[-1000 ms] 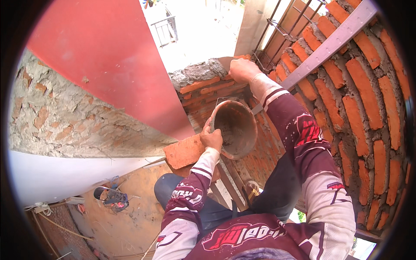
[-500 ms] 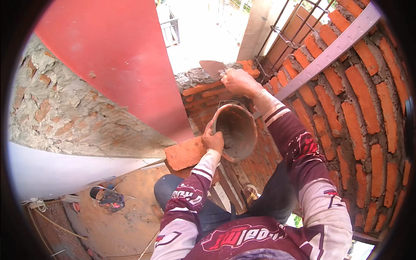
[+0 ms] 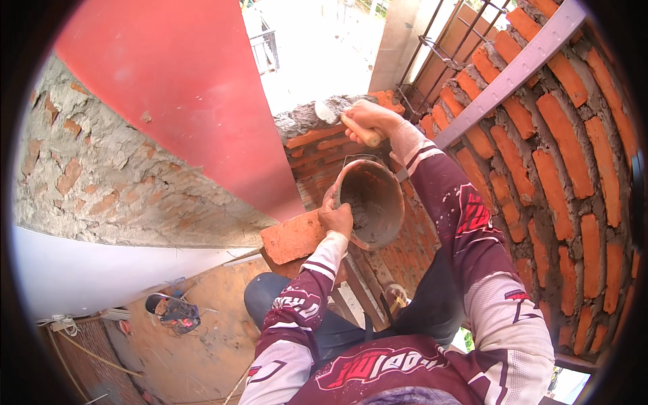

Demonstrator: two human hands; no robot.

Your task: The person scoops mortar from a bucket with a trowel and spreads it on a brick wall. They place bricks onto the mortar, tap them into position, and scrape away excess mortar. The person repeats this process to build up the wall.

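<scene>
Daylight glares white through the opening (image 3: 314,57), and fisheye distortion bows the brickwork (image 3: 559,185).

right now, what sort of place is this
Probably a building site: there's a bare brick wall, a bucket with grey mix inside, and a trowel in the right hand.

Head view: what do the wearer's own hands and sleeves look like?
The long, maroon fabric left sleeve and matching right sleeve have pale cuffs, pale upper sections and white stripes near the wrist. The left carries white lettering; the right, a red graphic and pale specks. The bare left hand and bare right hand wear no gloves.
</scene>
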